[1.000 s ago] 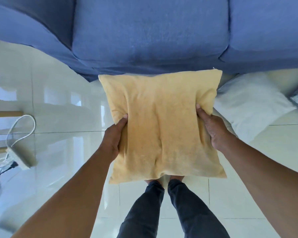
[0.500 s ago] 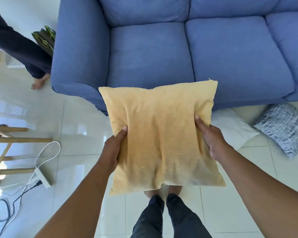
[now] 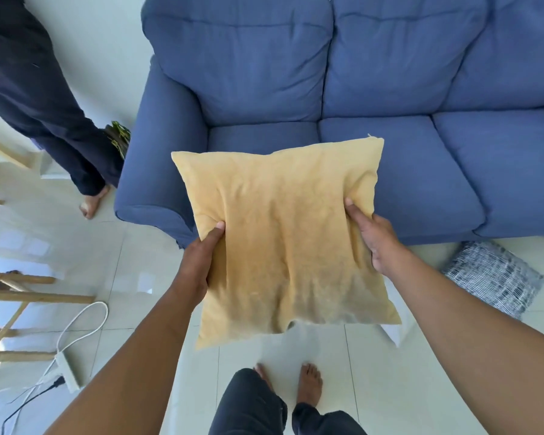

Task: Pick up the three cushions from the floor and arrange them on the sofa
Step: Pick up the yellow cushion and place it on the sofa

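Hands hold a yellow cushion (image 3: 283,237) in the air in front of the blue sofa (image 3: 374,89), above the tiled floor (image 3: 139,262). The left hand (image 3: 200,265) is closed on the cushion's left edge, thumb on top and the other fingers hidden underneath. The right hand (image 3: 376,240) grips the right edge the same way, thumb pressed into the fabric. The cushion faces the camera flat, its far edge overlapping the sofa's seat in view. A grey patterned cushion (image 3: 493,274) lies on the floor just beside the sofa's front, to the right. A white corner (image 3: 393,335) peeks out beneath the yellow cushion; I cannot tell what it is. Bare feet (image 3: 308,384) stand on the tiles below. Another person's dark-clad leg (image 3: 60,120) stands left of the sofa's arm. A white power strip (image 3: 66,368) with cables lies at lower left, near wooden bars (image 3: 29,296).
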